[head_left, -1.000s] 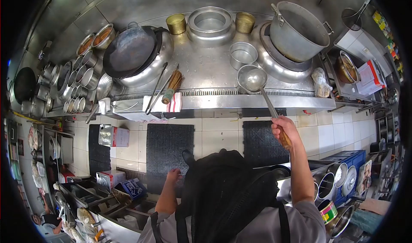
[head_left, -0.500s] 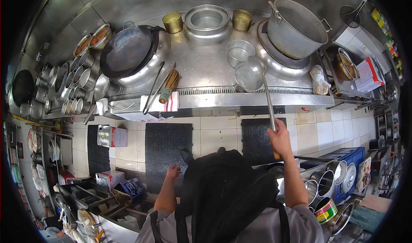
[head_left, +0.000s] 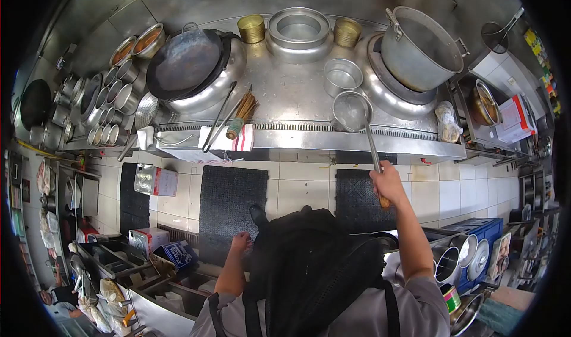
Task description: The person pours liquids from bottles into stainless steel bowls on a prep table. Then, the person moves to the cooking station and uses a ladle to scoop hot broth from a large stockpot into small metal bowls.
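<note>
My right hand (head_left: 388, 183) is wrapped round the wooden handle of a long metal ladle (head_left: 373, 146). The ladle's bowl is over a round metal container (head_left: 346, 123) at the front edge of the steel counter; whether they touch is unclear. Just behind stands another round metal pan (head_left: 343, 77). My left hand (head_left: 241, 242) hangs low beside my body, away from any object, its fingers curled; whether anything is in them is too small to tell. Tongs (head_left: 219, 118) and a bamboo brush (head_left: 242, 114) lie near a striped towel (head_left: 244, 139).
A dark wok (head_left: 184, 63) sits on the left burner, a large pot (head_left: 416, 54) on the right one. Two gold tins (head_left: 251, 29) flank a lidless metal pot (head_left: 298, 27). Small metal pots crowd the left side. At the lower left edge another person (head_left: 56, 301) is visible.
My right hand has swung the ladle: its bowl tipped up half a second ago and now is down over the front container. The view shifted slightly. My left hand has stayed low.
</note>
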Action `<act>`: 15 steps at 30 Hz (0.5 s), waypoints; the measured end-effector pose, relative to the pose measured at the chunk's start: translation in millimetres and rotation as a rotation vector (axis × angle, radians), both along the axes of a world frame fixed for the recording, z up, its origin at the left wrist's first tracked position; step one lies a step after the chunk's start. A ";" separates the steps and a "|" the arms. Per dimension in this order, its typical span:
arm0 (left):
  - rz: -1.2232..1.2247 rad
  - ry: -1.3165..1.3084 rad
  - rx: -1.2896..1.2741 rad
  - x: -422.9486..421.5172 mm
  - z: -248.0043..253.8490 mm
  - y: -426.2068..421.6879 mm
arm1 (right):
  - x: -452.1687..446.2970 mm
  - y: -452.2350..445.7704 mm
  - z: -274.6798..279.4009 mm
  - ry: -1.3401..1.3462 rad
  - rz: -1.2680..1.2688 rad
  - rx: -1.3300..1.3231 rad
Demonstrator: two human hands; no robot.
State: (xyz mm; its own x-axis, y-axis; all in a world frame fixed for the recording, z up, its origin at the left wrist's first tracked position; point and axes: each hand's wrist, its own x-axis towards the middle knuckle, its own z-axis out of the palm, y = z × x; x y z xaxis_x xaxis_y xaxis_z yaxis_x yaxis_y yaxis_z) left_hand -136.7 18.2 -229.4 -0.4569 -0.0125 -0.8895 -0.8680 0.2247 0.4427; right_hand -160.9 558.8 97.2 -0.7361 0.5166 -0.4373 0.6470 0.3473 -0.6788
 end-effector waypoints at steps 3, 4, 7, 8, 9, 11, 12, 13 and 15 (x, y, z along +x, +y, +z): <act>-0.011 -0.005 0.037 4.0 -2.2 3.0 | -10.5 16.3 -2.6 0.053 -0.058 -0.340; -0.017 -0.007 0.036 4.9 -2.8 4.4 | -13.3 18.9 -3.1 0.075 -0.096 -0.423; -0.023 -0.006 0.038 6.7 -4.0 10.1 | -17.9 23.9 -0.1 0.148 -0.281 -0.808; -0.020 -0.003 0.039 6.5 -4.1 11.5 | -17.3 28.9 0.7 0.096 -0.288 -0.902; -0.016 0.000 0.039 6.6 -2.9 12.4 | -17.3 28.4 1.1 0.126 -0.340 -1.001; 0.030 0.015 0.032 6.0 0.4 14.1 | -15.8 25.6 1.1 0.187 -0.444 -1.200; 0.051 0.020 0.027 7.1 0.7 13.2 | -13.3 24.5 0.9 0.198 -0.438 -1.208; 0.060 0.020 0.036 6.8 1.1 11.0 | -9.7 22.5 0.8 0.210 -0.420 -1.170; 0.072 0.018 0.055 4.1 3.3 7.6 | -0.4 18.3 5.5 0.238 -0.389 -1.092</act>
